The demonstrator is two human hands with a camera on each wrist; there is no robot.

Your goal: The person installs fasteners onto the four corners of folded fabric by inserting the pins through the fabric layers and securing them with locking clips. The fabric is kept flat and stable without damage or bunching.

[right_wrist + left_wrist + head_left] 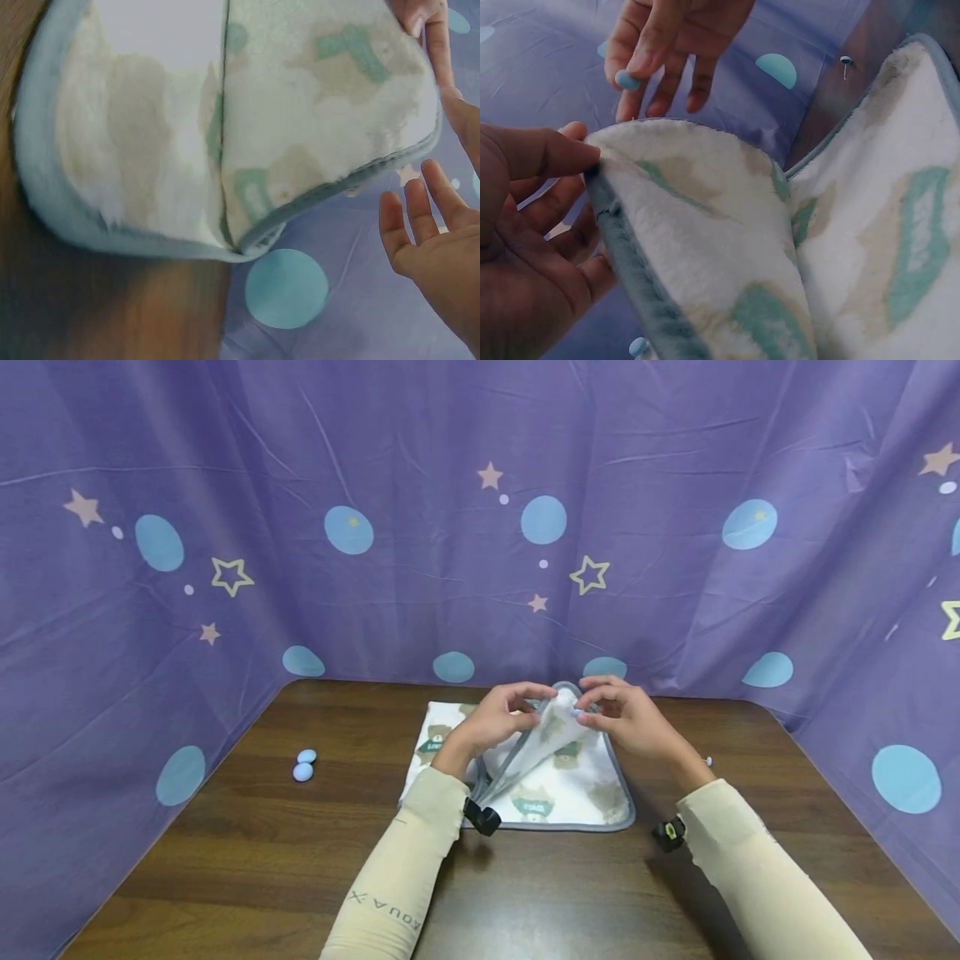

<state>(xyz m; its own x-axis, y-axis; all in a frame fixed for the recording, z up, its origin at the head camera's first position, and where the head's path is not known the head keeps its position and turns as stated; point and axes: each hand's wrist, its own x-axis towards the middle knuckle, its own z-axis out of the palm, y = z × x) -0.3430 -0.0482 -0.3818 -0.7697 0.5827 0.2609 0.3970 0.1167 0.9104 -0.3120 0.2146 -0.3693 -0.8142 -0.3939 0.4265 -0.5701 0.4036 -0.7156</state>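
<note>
A white fleece blanket (525,806) with bear prints and a grey-blue binding lies folded on the table, one part lifted. My left hand (501,717) pinches the raised edge between thumb and finger, as the left wrist view shows closely. Just beyond that edge, my right hand (626,717) pinches a small blue-headed pin (627,79) between thumb and forefinger. Its other fingers (420,214) are spread in the right wrist view, where the pin is hidden. Whether the pin's point touches the fleece, I cannot tell.
Two small light-blue rounded pieces (303,772) lie on the brown table (225,852) at the left. Another blue-headed pin (845,60) lies to the right of the blanket. A purple curtain (420,593) with stars and blue dots hangs along the table's back and sides.
</note>
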